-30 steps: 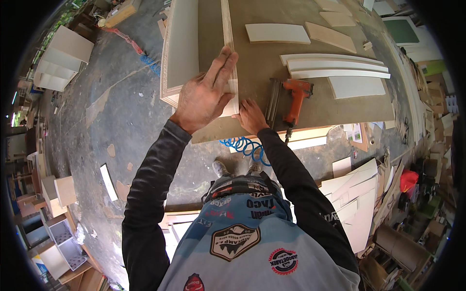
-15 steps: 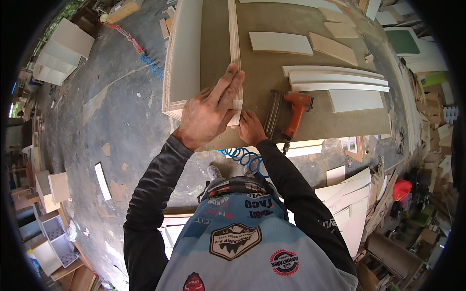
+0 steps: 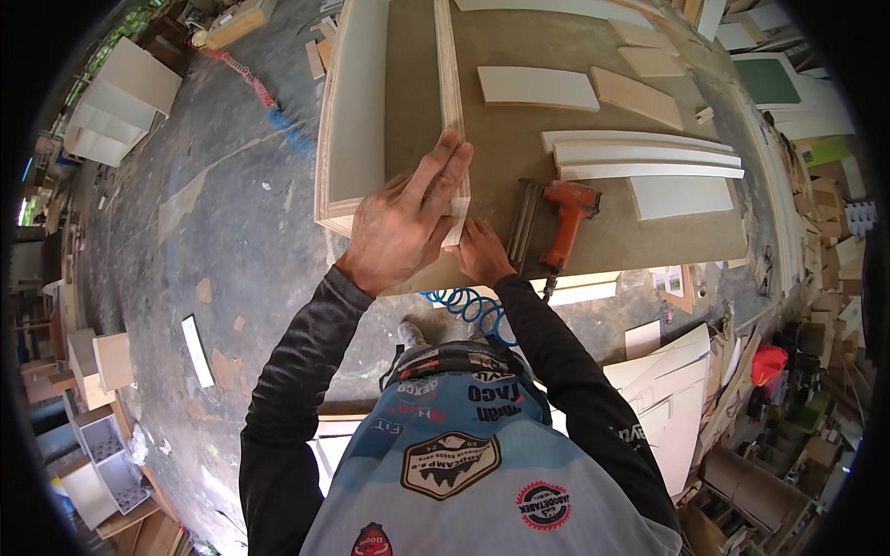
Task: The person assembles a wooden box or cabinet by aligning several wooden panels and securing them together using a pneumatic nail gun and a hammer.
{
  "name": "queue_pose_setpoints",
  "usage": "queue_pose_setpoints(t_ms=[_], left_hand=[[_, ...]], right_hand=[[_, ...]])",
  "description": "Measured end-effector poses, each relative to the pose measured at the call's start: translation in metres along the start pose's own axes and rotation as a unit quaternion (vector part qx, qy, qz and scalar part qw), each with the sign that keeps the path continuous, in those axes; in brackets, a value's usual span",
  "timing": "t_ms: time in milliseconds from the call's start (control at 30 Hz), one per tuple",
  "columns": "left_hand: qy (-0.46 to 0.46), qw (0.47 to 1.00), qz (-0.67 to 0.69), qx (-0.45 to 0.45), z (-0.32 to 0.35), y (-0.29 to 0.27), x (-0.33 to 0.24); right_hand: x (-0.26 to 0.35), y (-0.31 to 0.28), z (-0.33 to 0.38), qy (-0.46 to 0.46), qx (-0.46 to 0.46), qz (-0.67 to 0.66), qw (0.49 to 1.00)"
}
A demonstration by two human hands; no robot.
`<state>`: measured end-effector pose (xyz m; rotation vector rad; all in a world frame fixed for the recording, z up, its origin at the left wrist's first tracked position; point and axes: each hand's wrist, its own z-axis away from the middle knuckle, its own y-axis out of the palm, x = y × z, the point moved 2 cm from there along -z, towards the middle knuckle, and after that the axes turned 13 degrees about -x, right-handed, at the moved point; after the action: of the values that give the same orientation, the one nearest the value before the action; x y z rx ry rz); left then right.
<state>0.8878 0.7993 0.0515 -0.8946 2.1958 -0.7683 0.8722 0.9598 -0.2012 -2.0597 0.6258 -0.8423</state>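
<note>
- a person leans over a brown board worktop (image 3: 593, 232) in a cluttered woodshop, both hands meeting at the near corner of a shallow plywood frame with white-faced sides (image 3: 357, 102).
- the left hand (image 3: 408, 222) lies flat with fingers spread and pointing away, pressing on the near end of the frame's upright plywood side panel (image 3: 450, 74); the pose reads as bracing the joint so it stays square.
- the right hand (image 3: 482, 252) is tucked just beside and partly under the left, at the white end of that panel; whether it grips anything or only pushes cannot be told.
- an orange pneumatic nail gun (image 3: 556, 222) rests on the worktop just right of the hands, untouched and near at hand, with a blue coiled air hose (image 3: 468, 306) hanging off the worktop edge below it.
- long white strips (image 3: 649, 157) and tan offcuts (image 3: 635, 97) lie in a loose row further along the worktop, well apart from the frame, apparently sorted parts kept clear of the joint.
</note>
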Motion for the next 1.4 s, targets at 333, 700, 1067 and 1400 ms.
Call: queue_pose_setpoints(t_ms=[333, 700, 1067, 1400], left_hand=[[0.011, 1.000, -0.025, -0.003, -0.001, -0.001, -0.003], [0.004, 1.000, -0.022, -0.003, -0.001, -0.002, -0.004], [0.062, 0.997, -0.035, -0.015, -0.003, -0.003, -0.001], [0.015, 1.000, -0.019, -0.004, -0.002, -0.004, -0.007]], right_hand=[[-0.001, 0.001, 0.000, -0.010, 0.004, 0.012, 1.000], [0.003, 0.001, 0.003, 0.012, -0.009, -0.009, 1.000], [-0.015, -0.023, -0.023, 0.079, 0.135, -0.068, 0.985], [-0.081, -0.118, 0.052, 0.443, -0.221, 0.143, 0.857]])
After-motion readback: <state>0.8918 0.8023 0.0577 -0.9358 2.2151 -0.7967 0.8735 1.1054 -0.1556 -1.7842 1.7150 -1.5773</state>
